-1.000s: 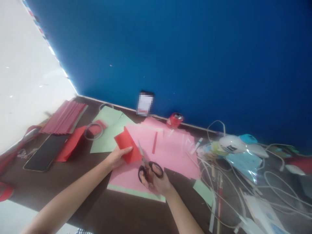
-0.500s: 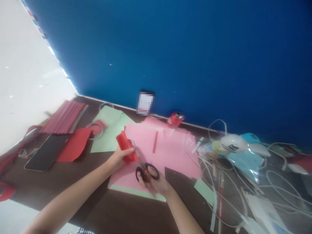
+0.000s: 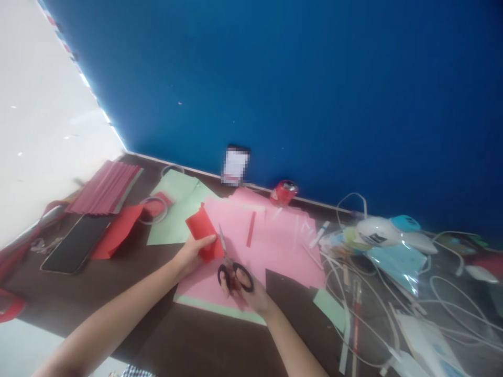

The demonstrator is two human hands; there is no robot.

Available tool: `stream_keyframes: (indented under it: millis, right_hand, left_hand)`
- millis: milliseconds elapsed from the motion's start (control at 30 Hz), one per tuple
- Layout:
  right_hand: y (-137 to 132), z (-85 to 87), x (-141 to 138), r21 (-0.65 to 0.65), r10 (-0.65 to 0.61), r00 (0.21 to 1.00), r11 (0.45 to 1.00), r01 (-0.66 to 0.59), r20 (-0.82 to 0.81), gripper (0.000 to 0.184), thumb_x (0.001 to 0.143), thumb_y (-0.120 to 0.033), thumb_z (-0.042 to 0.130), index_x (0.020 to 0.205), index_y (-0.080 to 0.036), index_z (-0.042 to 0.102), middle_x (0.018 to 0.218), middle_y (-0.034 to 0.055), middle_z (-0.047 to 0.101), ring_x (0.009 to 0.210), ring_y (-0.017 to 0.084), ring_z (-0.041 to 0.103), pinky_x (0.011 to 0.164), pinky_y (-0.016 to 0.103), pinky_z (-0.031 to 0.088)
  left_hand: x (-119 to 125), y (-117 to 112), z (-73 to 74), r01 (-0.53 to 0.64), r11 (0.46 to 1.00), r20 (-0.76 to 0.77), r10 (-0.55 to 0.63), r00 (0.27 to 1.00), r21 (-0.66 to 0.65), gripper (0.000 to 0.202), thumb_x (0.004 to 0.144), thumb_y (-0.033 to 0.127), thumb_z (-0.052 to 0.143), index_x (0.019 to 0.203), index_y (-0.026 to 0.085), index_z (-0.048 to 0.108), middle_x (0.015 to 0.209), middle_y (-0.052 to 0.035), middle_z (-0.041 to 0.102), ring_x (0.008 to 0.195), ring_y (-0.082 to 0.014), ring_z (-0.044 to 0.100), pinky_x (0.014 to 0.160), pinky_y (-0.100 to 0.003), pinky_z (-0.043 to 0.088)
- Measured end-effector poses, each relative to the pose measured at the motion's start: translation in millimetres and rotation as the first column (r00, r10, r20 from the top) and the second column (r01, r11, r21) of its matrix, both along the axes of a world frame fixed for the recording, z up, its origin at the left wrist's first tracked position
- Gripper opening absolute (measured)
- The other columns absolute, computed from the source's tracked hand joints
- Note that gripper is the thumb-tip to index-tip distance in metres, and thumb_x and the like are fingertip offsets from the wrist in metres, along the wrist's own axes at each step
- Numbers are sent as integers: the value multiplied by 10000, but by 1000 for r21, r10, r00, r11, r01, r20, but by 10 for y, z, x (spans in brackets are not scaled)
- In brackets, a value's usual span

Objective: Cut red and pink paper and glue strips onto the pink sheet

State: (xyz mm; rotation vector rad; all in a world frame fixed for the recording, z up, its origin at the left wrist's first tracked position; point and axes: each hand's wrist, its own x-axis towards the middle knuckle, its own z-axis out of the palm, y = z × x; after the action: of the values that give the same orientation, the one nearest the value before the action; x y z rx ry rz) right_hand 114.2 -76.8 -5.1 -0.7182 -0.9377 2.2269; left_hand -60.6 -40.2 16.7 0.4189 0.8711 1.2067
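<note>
My left hand [image 3: 191, 254] pinches a folded piece of red paper [image 3: 201, 229] above the pink sheets [image 3: 271, 246]. My right hand [image 3: 247, 290] has its fingers through the black handles of a pair of scissors [image 3: 231, 267]. The blades point up and away, running along the right edge of the red paper. Both hands work over the middle of the dark table [image 3: 188, 340]. A thin red strip [image 3: 250, 229] lies on the pink paper beyond the scissors.
Left of my hands lie a phone [image 3: 73, 245], more red paper [image 3: 113, 238], a pleated red stack [image 3: 104, 187], tape rings and light green sheets [image 3: 176, 207]. A red can [image 3: 283, 191] stands by the blue wall. White cables [image 3: 393, 309], plastic bags and a white device [image 3: 375, 231] crowd the right.
The scissors have shifted slightly left and their blades have come closer together against the red paper. My left hand turned the red piece a little. The rest has not moved.
</note>
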Motion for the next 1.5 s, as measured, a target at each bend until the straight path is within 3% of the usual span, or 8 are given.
stream_keyframes:
  millis: [100, 333, 633, 1000, 1500]
  right_hand:
    - [9, -15, 4, 88, 17, 999, 996, -20, 38, 481, 776, -607, 528, 899, -142, 556, 608, 19, 567, 512, 104, 477, 447, 226, 270]
    - [-20, -34, 13, 106, -4, 994, 994, -8, 112, 498, 778, -611, 520, 937, -141, 560, 663, 43, 593, 489, 90, 440, 390, 209, 223]
    - [-6, 43, -22, 53, 26, 997, 998, -30, 74, 503, 762, -628, 526, 875, -141, 579, 610, 30, 577, 521, 107, 459, 463, 234, 259]
    - [-57, 109, -75, -38, -40, 997, 999, 38, -59, 423, 781, -554, 568, 847, -137, 596, 607, 9, 551, 558, 109, 502, 563, 248, 355]
    - [-63, 107, -80, -105, -54, 995, 993, 46, -82, 382, 754, -509, 627, 842, -141, 570, 713, 26, 573, 548, 90, 510, 538, 233, 389]
  left_hand:
    - [-3, -3, -8, -13, 1000, 13, 13, 1000, -14, 374, 656, 201, 734, 1002, 185, 595, 864, -30, 690, 772, -203, 659, 723, -311, 523]
    - [-17, 5, -57, -10, 999, 26, 11, 1000, -42, 356, 671, 193, 722, 1002, 191, 592, 853, -23, 693, 730, -187, 658, 699, -301, 528]
    - [-38, 18, -47, -5, 998, 37, 7, 999, -57, 372, 648, 195, 738, 991, 189, 593, 836, -31, 690, 712, -189, 653, 680, -301, 529]
    - [-35, 21, -46, 1, 999, 72, 2, 997, -51, 395, 639, 185, 746, 998, 184, 579, 811, -9, 677, 703, -172, 654, 691, -296, 542]
    - [-36, 31, -52, -5, 999, 89, 9, 996, -42, 420, 623, 164, 753, 1005, 166, 578, 761, -12, 675, 646, -161, 646, 653, -283, 543]
